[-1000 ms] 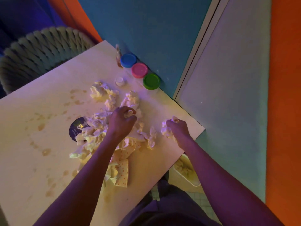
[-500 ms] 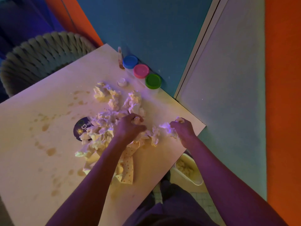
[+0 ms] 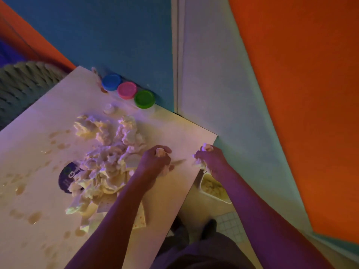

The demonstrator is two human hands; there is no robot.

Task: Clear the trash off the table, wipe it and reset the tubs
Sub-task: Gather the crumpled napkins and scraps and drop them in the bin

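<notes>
A heap of crumpled white paper trash (image 3: 108, 158) covers the middle of the pale table (image 3: 38, 152). My left hand (image 3: 154, 165) is closed on a wad of paper at the heap's right side. My right hand (image 3: 210, 159) grips another crumpled wad at the table's right edge, above a small white bin (image 3: 213, 189) on the floor that holds paper. Three tubs stand in a row at the table's far edge by the wall: blue lid (image 3: 111, 82), pink lid (image 3: 127, 90), green lid (image 3: 144, 99). Brown spill marks (image 3: 33, 218) dot the table's left part.
A small white cap (image 3: 108, 108) lies near the tubs. A dark round sticker or coaster (image 3: 67, 176) is partly under the heap. A dotted paper sheet (image 3: 139, 220) lies beneath my left forearm. A woven chair (image 3: 23, 84) stands at the far left.
Both hands have drawn their paper wads to the right, toward the table's edge. My right hand now sits over the edge above the bin. The view has shifted slightly.
</notes>
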